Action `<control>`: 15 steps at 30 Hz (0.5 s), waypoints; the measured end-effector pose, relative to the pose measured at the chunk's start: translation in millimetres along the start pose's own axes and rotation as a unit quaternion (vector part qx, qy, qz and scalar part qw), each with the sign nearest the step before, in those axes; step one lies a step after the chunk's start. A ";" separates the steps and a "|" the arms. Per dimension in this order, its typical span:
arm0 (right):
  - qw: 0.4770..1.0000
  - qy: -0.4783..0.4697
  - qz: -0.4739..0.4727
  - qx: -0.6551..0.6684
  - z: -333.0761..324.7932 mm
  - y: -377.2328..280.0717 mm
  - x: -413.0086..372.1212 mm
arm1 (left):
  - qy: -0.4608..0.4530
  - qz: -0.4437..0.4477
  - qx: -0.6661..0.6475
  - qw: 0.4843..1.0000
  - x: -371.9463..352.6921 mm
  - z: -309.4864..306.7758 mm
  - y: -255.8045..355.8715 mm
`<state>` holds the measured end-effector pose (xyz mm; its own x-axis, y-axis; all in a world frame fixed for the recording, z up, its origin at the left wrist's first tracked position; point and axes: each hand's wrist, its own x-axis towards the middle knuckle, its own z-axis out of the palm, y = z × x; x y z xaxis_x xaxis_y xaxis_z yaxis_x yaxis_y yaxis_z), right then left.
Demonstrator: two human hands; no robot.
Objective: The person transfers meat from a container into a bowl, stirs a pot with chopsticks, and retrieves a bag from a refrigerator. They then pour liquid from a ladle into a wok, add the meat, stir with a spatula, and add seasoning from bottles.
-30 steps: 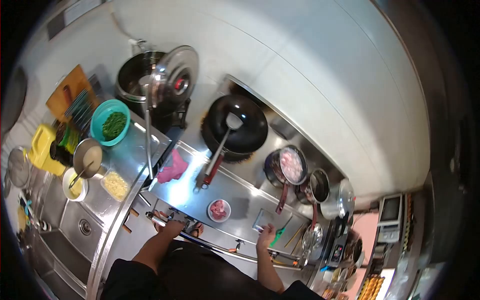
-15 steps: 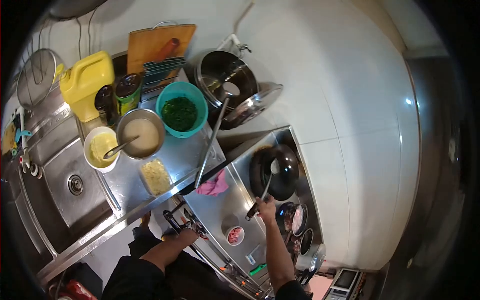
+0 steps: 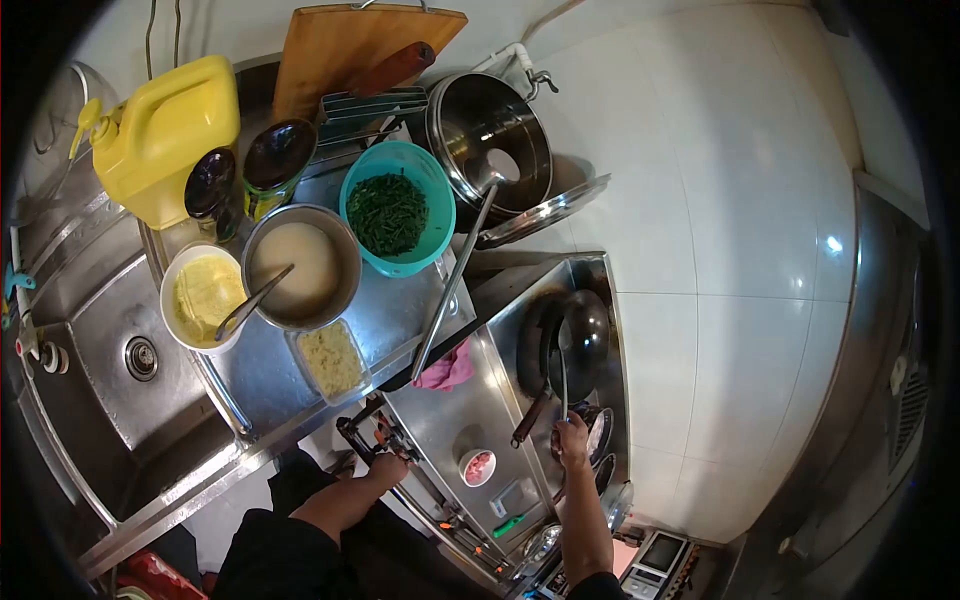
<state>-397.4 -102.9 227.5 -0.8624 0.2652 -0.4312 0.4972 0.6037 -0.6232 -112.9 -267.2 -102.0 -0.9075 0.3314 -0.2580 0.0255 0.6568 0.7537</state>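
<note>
My right hand [image 3: 572, 440] grips the thin metal handle of a ladle [image 3: 563, 372] whose head reaches into the black wok [image 3: 575, 335] on the stove. The wok's dark red handle [image 3: 530, 418] points toward me, just left of that hand. My left hand [image 3: 386, 468] is curled on a knob at the stove's front rail [image 3: 420, 495]. Between my hands, a small white bowl of raw meat [image 3: 479, 466] stands on the steel stove top. A pink cloth [image 3: 447, 370] lies at the stove's left corner.
The left counter holds a teal bowl of greens [image 3: 395, 215], a steel pot of pale liquid [image 3: 300, 265], a white bowl of yellow liquid [image 3: 203, 293], a tub of shreds [image 3: 332, 358], a yellow jug [image 3: 165, 135], a large pot [image 3: 495, 145] and a long ladle [image 3: 455, 285]. A sink [image 3: 120, 370] is left.
The view has swung further left and closer to the counter. My right hand slid back from the spatula near the wok toward me and holds the ladle handle. My left hand stays at the stove front.
</note>
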 end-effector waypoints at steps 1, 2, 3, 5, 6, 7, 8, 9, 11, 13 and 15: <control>1.000 -0.002 0.004 0.009 -2.2 0.8 -0.5 | -0.006 0.002 0.018 1.000 -6.3 -10.9 4.9; 1.000 -0.003 0.003 -0.002 -4.4 1.6 -0.1 | -0.011 0.004 0.037 0.999 -10.4 -22.5 8.4; 1.000 -0.004 0.001 -0.013 -7.1 3.1 1.5 | 0.007 0.005 0.033 0.999 -10.6 -18.8 8.3; 1.000 -0.001 -0.005 -0.030 -9.2 8.7 5.5 | 0.042 0.007 0.028 0.999 -12.7 -11.4 7.3; 0.999 0.005 -0.010 -0.035 -9.3 12.9 5.7 | 0.035 0.017 0.041 0.998 -13.9 -13.8 6.3; 0.999 0.011 -0.014 -0.041 -10.9 16.9 5.1 | 0.028 0.028 0.054 0.998 -15.2 -15.9 6.7; 0.999 0.017 -0.011 -0.040 -12.4 20.1 4.6 | 0.022 0.039 0.066 0.997 -16.1 -18.3 7.6; 0.999 0.023 -0.009 -0.038 -11.7 21.3 3.7 | 0.015 0.042 0.069 0.997 -16.4 -22.8 8.1; 0.999 0.024 -0.005 -0.035 -10.8 22.0 2.4 | 0.003 0.047 0.075 0.996 -17.6 -31.8 8.4; 0.999 0.015 -0.001 -0.034 -12.2 21.0 0.9 | 0.002 0.047 0.078 0.996 -15.7 -30.8 7.6; 0.999 0.016 0.003 -0.030 -13.0 22.6 1.3 | -0.004 0.055 0.082 0.995 -13.3 -28.5 6.4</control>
<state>-388.5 -79.1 221.4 -0.8626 0.2921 -0.4130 0.4965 0.6453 -0.5806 -112.6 -286.7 -76.5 -0.8924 0.4116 -0.1850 0.1928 0.7184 0.6684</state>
